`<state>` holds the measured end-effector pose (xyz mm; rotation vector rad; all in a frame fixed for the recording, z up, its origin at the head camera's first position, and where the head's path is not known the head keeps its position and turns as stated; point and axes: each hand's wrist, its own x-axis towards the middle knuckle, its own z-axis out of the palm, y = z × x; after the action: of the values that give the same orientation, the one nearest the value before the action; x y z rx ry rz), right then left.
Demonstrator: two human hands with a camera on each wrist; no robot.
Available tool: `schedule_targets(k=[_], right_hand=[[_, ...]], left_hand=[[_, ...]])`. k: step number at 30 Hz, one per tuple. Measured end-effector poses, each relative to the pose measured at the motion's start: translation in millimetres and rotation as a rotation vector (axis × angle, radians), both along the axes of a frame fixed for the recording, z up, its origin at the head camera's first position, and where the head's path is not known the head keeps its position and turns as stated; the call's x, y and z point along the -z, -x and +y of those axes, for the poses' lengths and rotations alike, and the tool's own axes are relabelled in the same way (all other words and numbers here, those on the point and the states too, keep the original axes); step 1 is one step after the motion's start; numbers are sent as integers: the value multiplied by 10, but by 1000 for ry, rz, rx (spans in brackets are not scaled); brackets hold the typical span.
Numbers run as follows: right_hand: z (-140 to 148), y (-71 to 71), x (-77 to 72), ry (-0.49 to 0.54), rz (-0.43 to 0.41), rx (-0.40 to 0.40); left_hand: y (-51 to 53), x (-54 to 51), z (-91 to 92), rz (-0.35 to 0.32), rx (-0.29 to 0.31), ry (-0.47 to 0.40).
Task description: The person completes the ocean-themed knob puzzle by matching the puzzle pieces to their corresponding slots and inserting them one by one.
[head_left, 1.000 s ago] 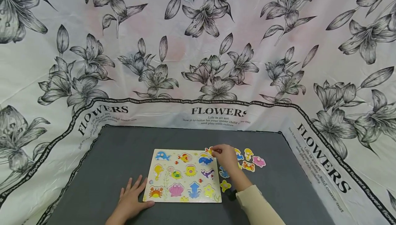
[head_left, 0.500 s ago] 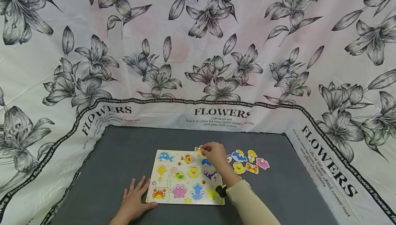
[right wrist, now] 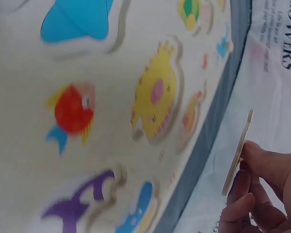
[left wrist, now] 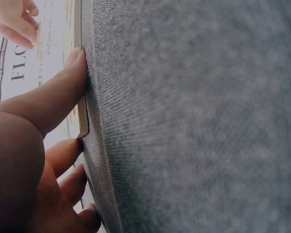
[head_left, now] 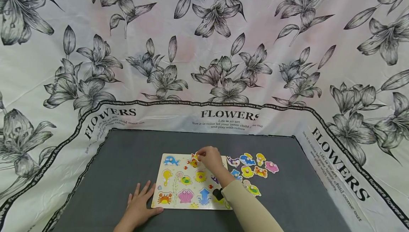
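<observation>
1. The orange piece (right wrist: 235,160) is in the right hand (head_left: 209,157), pinched between thumb and fingers. From the head view it appears at the far edge of the board (head_left: 193,186), just beside the fish picture (head_left: 192,163) in the far row.
2. Its free end points to the person's left; the hand covers the rest, so I can't tell nose from tail.
3. From the right wrist I see it edge-on, a thin strip slanting from upper right to lower left, apart from the board, with the flowered cloth (head_left: 159,118) behind.
4. The board lies flat on the grey counter (head_left: 134,161), its long axis running left to right in front of the person.
5. The left hand (head_left: 138,203) is spread and grips nothing: its thumb touches the board's near edge by the left corner, the other fingers fanned out beside the left edge.
6. Loose pieces lie to the board's right. The turtle (head_left: 254,189) is nearest the person, its length slanting from far left to near right; the crab (head_left: 260,172) and the pink piece (head_left: 271,167) lie farther off.
7. A pale sleeve (head_left: 249,207) reaches in behind the right hand.
</observation>
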<state>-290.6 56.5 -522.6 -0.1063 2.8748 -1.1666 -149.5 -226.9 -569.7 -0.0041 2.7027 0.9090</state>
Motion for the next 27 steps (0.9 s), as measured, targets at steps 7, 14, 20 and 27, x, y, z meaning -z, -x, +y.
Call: schedule_targets(k=[7, 14, 20, 27], right_hand=[[-127, 60, 136, 10, -65, -18], [-189, 116, 200, -23, -76, -11], [-236, 128, 223, -74, -94, -13], [-248, 154, 286, -84, -95, -30]], left_hand=[[8, -18, -3, -4, 1, 2], [21, -25, -3, -10, -7, 0], [19, -37, -5, -5, -6, 1], [29, 1, -22, -8, -8, -13]])
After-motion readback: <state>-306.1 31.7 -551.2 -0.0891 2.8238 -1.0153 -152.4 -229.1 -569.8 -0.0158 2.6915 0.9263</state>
